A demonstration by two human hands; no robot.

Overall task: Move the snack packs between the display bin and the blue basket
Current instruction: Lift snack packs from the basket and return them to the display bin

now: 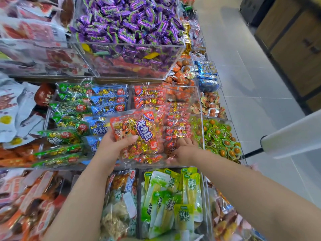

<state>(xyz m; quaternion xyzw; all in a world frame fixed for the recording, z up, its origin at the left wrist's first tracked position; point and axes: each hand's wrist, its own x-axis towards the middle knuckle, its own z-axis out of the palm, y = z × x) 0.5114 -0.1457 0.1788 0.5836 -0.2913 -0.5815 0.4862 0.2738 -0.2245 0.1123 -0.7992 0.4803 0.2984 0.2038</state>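
My left hand [112, 145] holds an orange-red snack pack [139, 134] of foil-wrapped beef cubes, tilted up over the clear display bin [196, 101]. The bin holds a row of the same orange packs [175, 119] standing on edge. My right hand [184, 150] reaches down into the near end of that row, its fingers among the packs; whether it grips one is hidden. No blue basket shows in view.
Green packs [69, 108] and blue packs [107, 101] fill the bins to the left. Purple candies [132, 28] pile in the bin above. Green-yellow pouches [166, 197] lie on the shelf below. Grey floor tiles [251, 84] run along the right, with a white roll [291, 136].
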